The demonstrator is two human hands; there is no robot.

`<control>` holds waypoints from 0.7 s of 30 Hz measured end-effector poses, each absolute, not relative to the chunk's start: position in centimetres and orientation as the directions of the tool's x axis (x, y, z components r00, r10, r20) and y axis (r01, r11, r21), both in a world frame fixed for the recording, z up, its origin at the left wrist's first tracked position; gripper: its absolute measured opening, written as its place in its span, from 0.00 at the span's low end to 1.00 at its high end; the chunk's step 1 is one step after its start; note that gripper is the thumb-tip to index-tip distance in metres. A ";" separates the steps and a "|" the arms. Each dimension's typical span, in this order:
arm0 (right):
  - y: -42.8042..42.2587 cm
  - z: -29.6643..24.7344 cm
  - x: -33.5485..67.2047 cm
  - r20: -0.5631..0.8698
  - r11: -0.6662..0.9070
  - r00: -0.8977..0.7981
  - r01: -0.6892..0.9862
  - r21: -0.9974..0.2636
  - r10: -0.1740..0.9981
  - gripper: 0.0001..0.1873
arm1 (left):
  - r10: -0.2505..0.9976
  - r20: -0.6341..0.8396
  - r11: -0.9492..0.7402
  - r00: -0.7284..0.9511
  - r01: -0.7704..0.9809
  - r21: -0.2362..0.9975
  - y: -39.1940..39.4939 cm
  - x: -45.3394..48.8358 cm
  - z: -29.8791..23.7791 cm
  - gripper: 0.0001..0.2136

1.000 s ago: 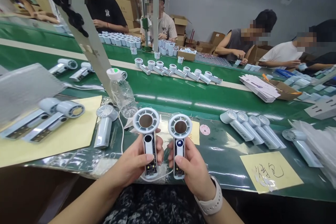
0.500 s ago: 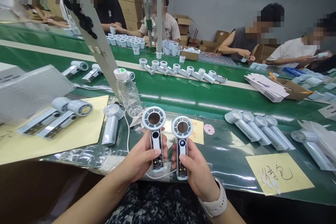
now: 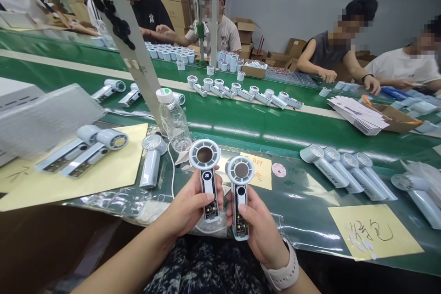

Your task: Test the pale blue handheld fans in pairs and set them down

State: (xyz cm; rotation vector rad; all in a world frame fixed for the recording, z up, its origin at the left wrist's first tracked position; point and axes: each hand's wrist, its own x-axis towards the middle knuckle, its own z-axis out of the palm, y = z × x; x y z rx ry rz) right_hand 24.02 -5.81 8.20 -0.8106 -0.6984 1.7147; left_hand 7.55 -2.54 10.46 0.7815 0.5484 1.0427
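The left hand (image 3: 188,207) is clamped on a white handheld fan (image 3: 206,179), its fingers curled round the body and the thumb across the front, below a small lit display. The right hand (image 3: 260,234) is clamped the same way on a second handheld fan (image 3: 240,197), just beside the first. Both are held upright above a green bench (image 3: 262,124). Past the left fingers stand a water bottle (image 3: 174,121) and a white cable (image 3: 171,170); past the right fingers, a row of fans (image 3: 347,172) lies on the bench.
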 end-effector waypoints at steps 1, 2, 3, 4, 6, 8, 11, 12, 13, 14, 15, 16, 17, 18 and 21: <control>-5.8 8.2 24.0 -0.181 -0.265 -0.203 -0.564 -0.782 0.962 0.18 | 0.910 -0.046 0.288 0.412 -0.550 0.784 -2.5 7.6 10.5 0.22; -5.8 8.3 23.9 -0.184 -0.266 -0.199 -0.562 -0.783 0.963 0.17 | 0.914 -0.056 0.290 0.401 -0.551 0.782 -2.4 7.6 10.5 0.21; -5.8 8.3 23.9 -0.185 -0.267 -0.200 -0.559 -0.785 0.962 0.16 | 0.920 -0.073 0.293 0.386 -0.551 0.782 -2.3 7.6 10.4 0.21; -5.8 8.3 23.9 -0.185 -0.269 -0.203 -0.551 -0.790 0.961 0.15 | 0.928 -0.093 0.292 0.361 -0.550 0.782 -2.2 7.7 10.4 0.21; -5.8 8.1 23.9 -0.181 -0.256 -0.190 -0.525 -0.812 0.965 0.15 | 0.946 -0.136 0.284 0.294 -0.550 0.786 -1.9 7.8 10.1 0.21; -5.9 7.7 23.7 -0.177 -0.239 -0.170 -0.499 -0.833 0.969 0.17 | 0.951 -0.174 0.291 0.257 -0.544 0.787 -1.6 7.8 9.7 0.22; -6.1 7.1 23.6 -0.185 -0.259 -0.192 -0.507 -0.822 0.964 0.18 | 0.943 -0.170 0.303 0.287 -0.527 0.794 -1.8 7.8 9.1 0.21; -6.1 7.1 23.5 -0.188 -0.269 -0.206 -0.512 -0.815 0.960 0.18 | 0.941 -0.143 0.291 0.307 -0.519 0.804 -1.9 7.8 9.0 0.20; -6.0 7.1 23.5 -0.189 -0.272 -0.208 -0.517 -0.811 0.960 0.18 | 0.941 -0.113 0.271 0.319 -0.511 0.816 -2.1 7.8 8.9 0.19; -6.0 7.2 23.6 -0.186 -0.266 -0.201 -0.522 -0.810 0.962 0.18 | 0.942 -0.083 0.247 0.325 -0.505 0.827 -2.2 7.7 8.8 0.17; -5.9 7.3 23.6 -0.182 -0.257 -0.191 -0.527 -0.810 0.965 0.18 | 0.941 -0.060 0.229 0.332 -0.497 0.837 -2.3 7.7 8.8 0.16; -5.8 7.5 23.7 -0.180 -0.253 -0.185 -0.530 -0.810 0.966 0.18 | 0.939 -0.047 0.219 0.340 -0.488 0.845 -2.4 7.6 8.8 0.15; -5.6 7.7 23.8 -0.178 -0.253 -0.187 -0.534 -0.807 0.966 0.17 | 0.935 -0.037 0.213 0.352 -0.477 0.853 -2.4 7.6 8.9 0.14; -5.5 7.9 23.8 -0.173 -0.254 -0.197 -0.538 -0.804 0.965 0.17 | 0.929 -0.028 0.209 0.369 -0.463 0.861 -2.4 7.5 8.9 0.14; -5.3 8.3 23.9 -0.145 -0.243 -0.214 -0.556 -0.795 0.966 0.19 | 0.900 -0.006 0.214 0.436 -0.431 0.877 -2.3 7.5 8.9 0.15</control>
